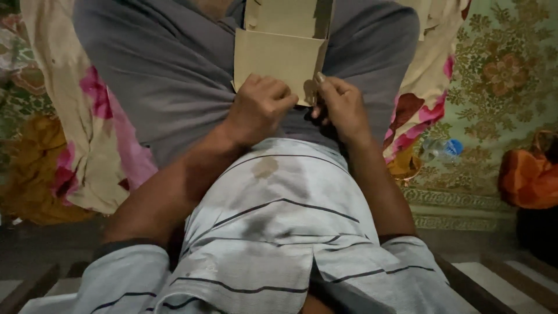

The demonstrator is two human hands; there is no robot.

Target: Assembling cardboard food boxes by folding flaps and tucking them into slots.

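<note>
Floral cloth (93, 145), pink and cream, lies at far left. Left hand (258, 107): fingers curled, pinching the lower left edge of a tan cardboard piece (278, 58) resting on grey-trousered lap (168, 70). Right hand (343, 107): fingers closed on its lower right corner. Plastic bottle (442, 149), then orange bag (529, 177), far right.
</note>
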